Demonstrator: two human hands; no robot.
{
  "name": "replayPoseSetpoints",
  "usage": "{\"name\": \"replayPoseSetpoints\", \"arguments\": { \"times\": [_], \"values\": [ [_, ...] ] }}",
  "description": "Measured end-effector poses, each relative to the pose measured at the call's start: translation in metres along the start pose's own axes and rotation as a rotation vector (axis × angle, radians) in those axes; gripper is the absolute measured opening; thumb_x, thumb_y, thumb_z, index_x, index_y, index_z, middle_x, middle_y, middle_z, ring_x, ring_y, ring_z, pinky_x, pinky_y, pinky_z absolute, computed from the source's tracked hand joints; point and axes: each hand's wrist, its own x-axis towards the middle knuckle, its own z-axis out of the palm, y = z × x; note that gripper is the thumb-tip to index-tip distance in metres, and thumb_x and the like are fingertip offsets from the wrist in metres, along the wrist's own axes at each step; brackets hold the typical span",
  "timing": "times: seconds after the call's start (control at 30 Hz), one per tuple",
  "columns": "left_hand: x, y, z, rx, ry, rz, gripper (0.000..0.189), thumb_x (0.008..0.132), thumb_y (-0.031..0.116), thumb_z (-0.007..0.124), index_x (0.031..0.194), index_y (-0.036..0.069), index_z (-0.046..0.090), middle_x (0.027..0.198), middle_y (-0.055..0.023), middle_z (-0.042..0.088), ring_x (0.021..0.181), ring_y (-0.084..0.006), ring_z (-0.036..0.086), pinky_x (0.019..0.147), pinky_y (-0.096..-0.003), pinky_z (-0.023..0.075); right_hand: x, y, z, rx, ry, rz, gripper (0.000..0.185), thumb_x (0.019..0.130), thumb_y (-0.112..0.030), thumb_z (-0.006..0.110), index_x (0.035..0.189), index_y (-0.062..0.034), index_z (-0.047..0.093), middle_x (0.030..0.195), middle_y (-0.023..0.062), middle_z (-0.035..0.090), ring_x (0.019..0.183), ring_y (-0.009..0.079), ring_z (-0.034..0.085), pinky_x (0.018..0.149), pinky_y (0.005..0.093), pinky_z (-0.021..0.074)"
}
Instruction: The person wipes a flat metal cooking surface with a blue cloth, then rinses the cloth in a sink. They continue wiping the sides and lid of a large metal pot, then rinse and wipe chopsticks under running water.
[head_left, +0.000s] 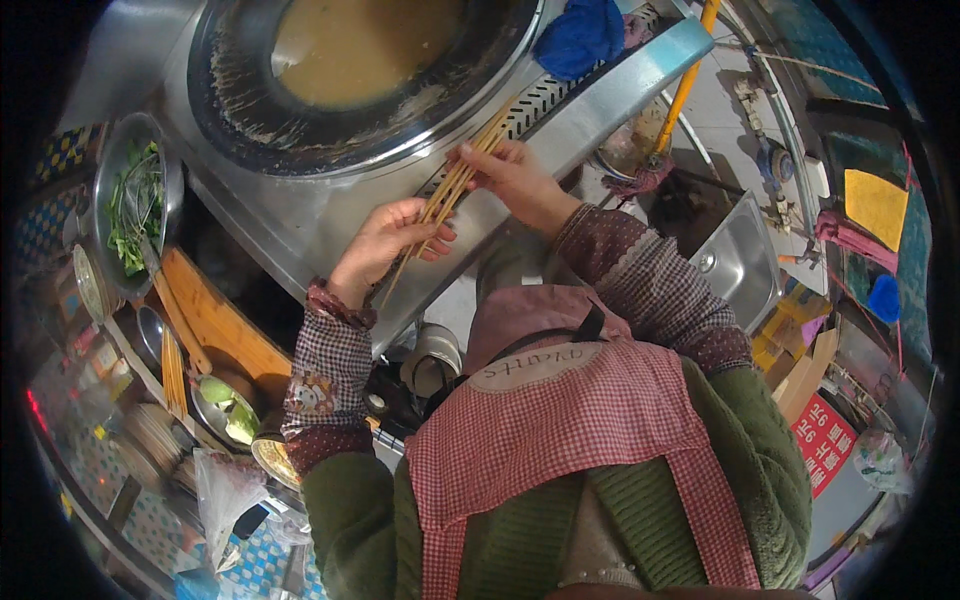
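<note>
Both my hands hold one bundle of several long, thin bamboo chopsticks (454, 186) slantwise above the front of the steel stove counter (292, 225). My left hand (386, 238) grips near the lower end, thumb laid over the sticks and some fingertips showing beyond them. Farther up the bundle, my right hand (506, 172) closes around it, with the upper ends sticking out past the fingers. Beyond my hands is a large black wok (247, 135) holding cloudy tan liquid (360, 52).
A blue cloth (577, 37) lies on the slotted counter strip at upper right. On the left are a metal bowl of leafy greens (131, 210), a wooden-handled utensil (176, 319) and a wooden board (217, 300). To the right are a steel sink (739, 262) and a yellow pole (679, 101).
</note>
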Motion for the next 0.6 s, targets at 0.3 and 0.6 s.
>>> {"name": "replayPoseSetpoints", "arguments": {
  "times": [0.3,0.6],
  "values": [
    [-0.01,-0.02,-0.021,-0.009,0.139,-0.01,0.027,0.103,0.019,0.059,0.123,0.002,0.062,0.102,-0.0109,0.072,0.081,-0.0161,0.071,0.07,-0.0279,0.0591,0.002,-0.015,-0.035,0.197,0.146,-0.082,0.027,0.103,-0.023,0.062,0.112,0.0018,0.069,0.106,0.0097,0.073,0.095,0.0126,0.068,0.077,0.0238,0.0549],
    [-0.003,-0.009,-0.002,-0.052,0.31,0.144,0.021,0.098,0.017,0.067,0.113,0.002,0.069,0.091,-0.0017,0.069,0.065,-0.0042,0.053,0.057,-0.019,0.039,-0.009,-0.014,-0.019,0.059,0.037,-0.02,0.032,0.103,-0.025,0.062,0.119,0.002,0.068,0.109,0.0063,0.071,0.095,0.0123,0.067,0.08,0.0246,0.0552]
  ]
}}
